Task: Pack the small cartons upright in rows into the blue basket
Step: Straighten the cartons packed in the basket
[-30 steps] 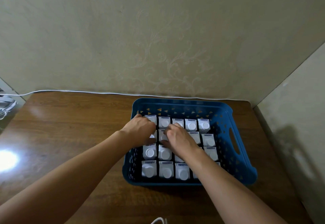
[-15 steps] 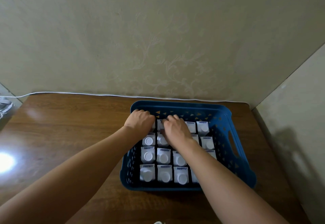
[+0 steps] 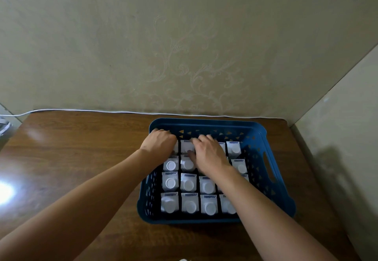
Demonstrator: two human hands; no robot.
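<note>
With the small cartons (image 3: 188, 185) upright in rows inside the blue basket (image 3: 266, 170), the left hand (image 3: 158, 143) and right hand (image 3: 208, 154) curl over its far row, grip hidden, where shoving could topple neighbours.

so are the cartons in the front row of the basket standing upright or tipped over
Upright: the four front-row cartons in the blue basket all show round white caps facing up, side by side.
</note>
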